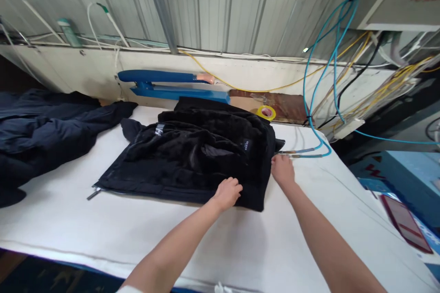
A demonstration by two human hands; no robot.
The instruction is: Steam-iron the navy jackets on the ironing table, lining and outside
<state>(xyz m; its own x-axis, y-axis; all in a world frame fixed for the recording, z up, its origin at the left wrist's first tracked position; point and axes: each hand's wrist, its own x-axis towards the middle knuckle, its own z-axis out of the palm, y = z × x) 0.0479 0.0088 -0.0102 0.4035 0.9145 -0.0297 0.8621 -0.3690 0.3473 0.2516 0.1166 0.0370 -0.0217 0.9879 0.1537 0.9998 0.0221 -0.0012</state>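
A black jacket (178, 160) with a plush lining lies spread on the white-covered table (144, 233), its collar end with a small label on the right. A zipper pull hangs off its near left corner. On the near edge of the jacket is my left hand (228, 193), fingers curled down and closed on the fabric. My right hand (283, 169) pinches at the collar-side edge; its fingertips are partly hidden. Just beyond the right hand, the metal ends of two blue hoses (316, 152) rest by the jacket.
A dark garment (51, 137) is heaped on the table's left. Against the wall stand a blue padded board (158, 76) and a roll of yellow tape (266, 112). Blue hoses hang from above at right. A red-edged phone-like object (405, 224) lies beyond the right edge.
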